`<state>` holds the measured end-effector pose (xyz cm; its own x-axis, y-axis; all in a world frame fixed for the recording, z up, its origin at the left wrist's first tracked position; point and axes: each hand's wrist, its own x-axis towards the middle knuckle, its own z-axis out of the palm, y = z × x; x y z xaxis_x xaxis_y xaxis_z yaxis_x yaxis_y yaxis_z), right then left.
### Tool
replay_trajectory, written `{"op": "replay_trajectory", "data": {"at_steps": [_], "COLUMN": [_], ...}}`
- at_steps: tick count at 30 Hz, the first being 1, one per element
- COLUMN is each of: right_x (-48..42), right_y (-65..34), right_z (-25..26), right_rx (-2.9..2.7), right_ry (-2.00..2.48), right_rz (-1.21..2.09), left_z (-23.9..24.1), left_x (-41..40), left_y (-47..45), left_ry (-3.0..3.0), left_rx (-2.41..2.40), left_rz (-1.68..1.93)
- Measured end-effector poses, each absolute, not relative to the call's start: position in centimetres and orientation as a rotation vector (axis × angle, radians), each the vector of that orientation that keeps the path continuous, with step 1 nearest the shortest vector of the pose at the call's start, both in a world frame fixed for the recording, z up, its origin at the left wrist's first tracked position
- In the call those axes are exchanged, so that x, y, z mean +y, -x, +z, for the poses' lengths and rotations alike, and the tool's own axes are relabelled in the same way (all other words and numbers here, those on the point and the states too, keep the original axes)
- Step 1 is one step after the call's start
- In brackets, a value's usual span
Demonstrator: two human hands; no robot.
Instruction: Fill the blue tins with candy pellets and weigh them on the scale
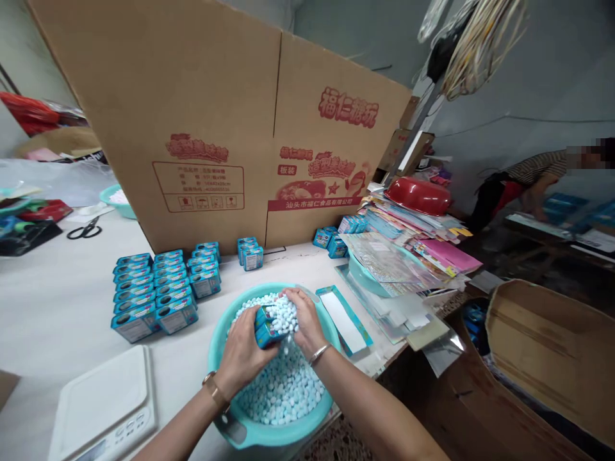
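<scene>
A teal plastic basin [331, 402] holds a heap of small pale blue and white candies [283, 394]. Above it, my left hand [244, 349] is wrapped round small blue boxes [266, 333], tilted toward the right. My right hand [305, 320] cups a handful of candies [284, 315] against the open side of the boxes, and a few drop back into the basin. The inside of the boxes is covered by candies, and I cannot tell exactly how many boxes are held. Rows of similar blue boxes [175, 291] stand on the table behind the basin, to the left.
A white scale [103, 397] lies front left, black scissors [84, 229] farther back. A large cardboard carton [216, 96] stands behind. Right are a flat blue-edged tray [343, 320], stacked printed sheets [384, 262] and a red basin [418, 195]. A person [533, 169] bends over another table.
</scene>
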<state>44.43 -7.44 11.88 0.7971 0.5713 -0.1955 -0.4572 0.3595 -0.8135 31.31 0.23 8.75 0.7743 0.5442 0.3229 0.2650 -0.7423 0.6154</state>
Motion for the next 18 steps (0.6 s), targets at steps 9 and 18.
{"op": "replay_trajectory", "data": {"at_steps": [9, 18], "right_x": [-7.16, -6.92], "right_y": [-44.32, -43.71], "right_z": [12.42, 11.99], "right_rx": [-0.221, -0.307], "right_ry": [1.042, 1.094], "right_rz": [0.744, 0.761], "left_z": [8.51, 9.3], "left_x": [0.7, 1.11], "left_y": [-30.6, -30.34], "left_ry": [-2.363, -2.337], "left_rx": [0.556, 0.528], "left_rz": [0.682, 0.612]}}
